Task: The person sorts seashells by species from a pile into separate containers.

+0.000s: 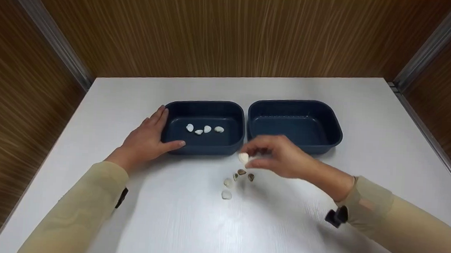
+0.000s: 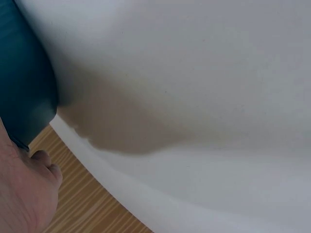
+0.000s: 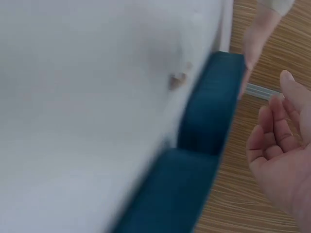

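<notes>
My right hand point(image 1: 285, 156) pinches a white shell point(image 1: 243, 158) between thumb and fingertips, above the table just in front of the gap between two dark blue trays. My left hand point(image 1: 145, 137) rests at the left end of the left tray point(image 1: 205, 150), its fingers fairly straight along the side and its thumb over the front rim. Inside that tray, several white shells point(image 1: 207, 129) lie in a loose row. Below my right hand are three small brown shells point(image 1: 241, 172). Two pale shells, a upper one point(image 1: 228, 182) and a lower one point(image 1: 226, 195), lie nearer me.
The right tray point(image 1: 294, 147) stands beside the left one with a narrow gap between them; no shells show in it. Both stand on a white table point(image 1: 189, 225). Wood-grain panels point(image 1: 238, 34) rise behind and at both sides.
</notes>
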The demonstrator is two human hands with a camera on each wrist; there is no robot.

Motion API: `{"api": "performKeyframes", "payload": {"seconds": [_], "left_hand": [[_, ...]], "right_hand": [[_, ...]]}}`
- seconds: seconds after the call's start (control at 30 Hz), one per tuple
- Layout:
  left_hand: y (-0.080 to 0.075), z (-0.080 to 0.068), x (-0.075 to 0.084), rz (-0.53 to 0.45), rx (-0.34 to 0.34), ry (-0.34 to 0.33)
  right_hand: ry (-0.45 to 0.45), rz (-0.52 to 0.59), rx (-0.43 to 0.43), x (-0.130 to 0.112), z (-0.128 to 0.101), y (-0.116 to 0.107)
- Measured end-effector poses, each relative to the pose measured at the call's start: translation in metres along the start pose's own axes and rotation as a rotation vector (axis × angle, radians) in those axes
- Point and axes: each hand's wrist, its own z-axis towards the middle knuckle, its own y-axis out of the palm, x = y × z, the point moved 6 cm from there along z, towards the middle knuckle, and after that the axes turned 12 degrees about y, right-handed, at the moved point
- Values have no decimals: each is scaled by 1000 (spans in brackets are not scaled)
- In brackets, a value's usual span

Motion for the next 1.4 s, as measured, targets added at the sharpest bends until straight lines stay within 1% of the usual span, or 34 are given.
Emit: {"api": "performKeyframes", "payload": {"seconds": [0.13,0.27,0.47,0.63,0.83,1.1,1.4], "left_hand": [[0,0,0,9,1,6],[1,1,-1,8,-3,4],[2,1,-4,7,-5,-4],[3,2,-2,6,-7,-11],[4,2,0,2,-7,-13],[3,2,0,-7,-7,-2],[1,1,-2,-2,-13,-11]], "right_hand": [[-36,24,56,-13,23,-9],[-27,20,94,-16,48,-12],[57,26,100,-7,80,-4],[115,33,103,8,100,7],[162,46,102,23,118,21],[184,49,90,30,134,32],[183,-26,89,33,141,38]]}}
